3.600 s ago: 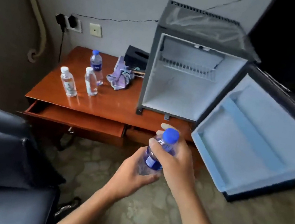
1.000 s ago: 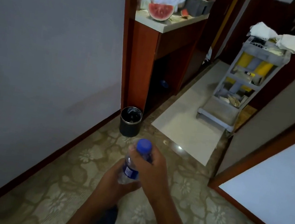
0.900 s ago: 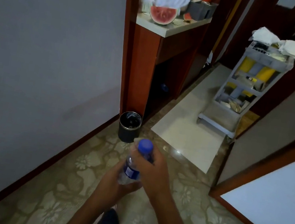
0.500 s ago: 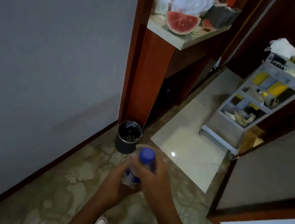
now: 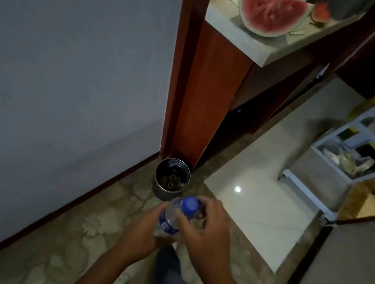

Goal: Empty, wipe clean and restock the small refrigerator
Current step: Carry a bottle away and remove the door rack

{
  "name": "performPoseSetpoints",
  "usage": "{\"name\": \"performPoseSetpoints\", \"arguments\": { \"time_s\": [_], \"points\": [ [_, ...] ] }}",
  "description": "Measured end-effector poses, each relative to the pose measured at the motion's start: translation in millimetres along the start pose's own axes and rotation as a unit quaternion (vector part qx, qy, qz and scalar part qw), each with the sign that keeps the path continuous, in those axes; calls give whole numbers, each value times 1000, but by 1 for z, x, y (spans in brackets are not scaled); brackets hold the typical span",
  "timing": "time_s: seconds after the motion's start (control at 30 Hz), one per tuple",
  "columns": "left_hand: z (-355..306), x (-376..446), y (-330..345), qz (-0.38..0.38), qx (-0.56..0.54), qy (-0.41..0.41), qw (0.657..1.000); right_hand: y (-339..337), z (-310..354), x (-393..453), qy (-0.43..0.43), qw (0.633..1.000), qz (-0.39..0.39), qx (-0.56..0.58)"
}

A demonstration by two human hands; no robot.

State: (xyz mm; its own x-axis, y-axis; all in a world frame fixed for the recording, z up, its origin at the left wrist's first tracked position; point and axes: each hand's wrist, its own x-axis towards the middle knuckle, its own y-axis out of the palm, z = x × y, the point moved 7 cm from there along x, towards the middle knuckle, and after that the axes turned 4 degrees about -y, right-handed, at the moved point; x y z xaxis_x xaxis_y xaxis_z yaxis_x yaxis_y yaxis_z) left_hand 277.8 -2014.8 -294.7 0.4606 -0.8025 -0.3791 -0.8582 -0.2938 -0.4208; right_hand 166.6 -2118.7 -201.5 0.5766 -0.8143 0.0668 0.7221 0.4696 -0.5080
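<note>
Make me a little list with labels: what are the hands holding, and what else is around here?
held: bottle, blue cap on
left hand: grips the bottle low down
right hand: curled round the bottle near its cap
bin: on the floor just beyond the hands, by the wooden post
counter: holds a cut watermelon
cart: at right, shelves full of supplies

bottle [image 5: 172, 218] base hidden by hands, cart [image 5: 364, 146] cut off right, bin [image 5: 171, 180] contents unclear
</note>
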Motion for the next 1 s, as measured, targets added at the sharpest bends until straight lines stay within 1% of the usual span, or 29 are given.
{"name": "performPoseSetpoints", "arguments": {
  "time_s": [0.03,0.13,0.2,0.27,0.3,0.4,0.47,0.57,0.7,0.77,0.87,1.0],
  "points": [
    [-2,16,-1,-6,19,-8,1000,-1,-11,17,4,1000,7,-5],
    [6,62,0,-25,75,-29,996,2,-41,66,27,997,63,-37],
    [12,88,-7,-52,100,-45,993,8,-59,100,55,993,91,-52],
    [20,111,-15,-73,102,-69,990,23,-80,129,95,988,110,-61],
    [27,120,-19,-77,110,-92,987,32,-94,142,122,984,115,-58],
    [57,146,-22,-103,128,-103,981,59,-135,172,190,972,120,-70],
    [90,169,-20,-127,136,-106,977,83,-167,196,201,966,124,-102],
    [134,211,-10,-117,151,-136,972,123,-218,230,210,957,126,-158],
    [186,270,5,-95,192,-142,966,183,-298,264,224,934,133,-246],
    [214,298,14,-91,205,-148,963,216,-342,275,247,919,138,-274],
    [252,337,26,-104,239,-132,956,268,-407,288,268,905,156,-292],
    [312,372,54,-86,269,-132,950,334,-484,300,272,903,175,-284]
  ]
}}
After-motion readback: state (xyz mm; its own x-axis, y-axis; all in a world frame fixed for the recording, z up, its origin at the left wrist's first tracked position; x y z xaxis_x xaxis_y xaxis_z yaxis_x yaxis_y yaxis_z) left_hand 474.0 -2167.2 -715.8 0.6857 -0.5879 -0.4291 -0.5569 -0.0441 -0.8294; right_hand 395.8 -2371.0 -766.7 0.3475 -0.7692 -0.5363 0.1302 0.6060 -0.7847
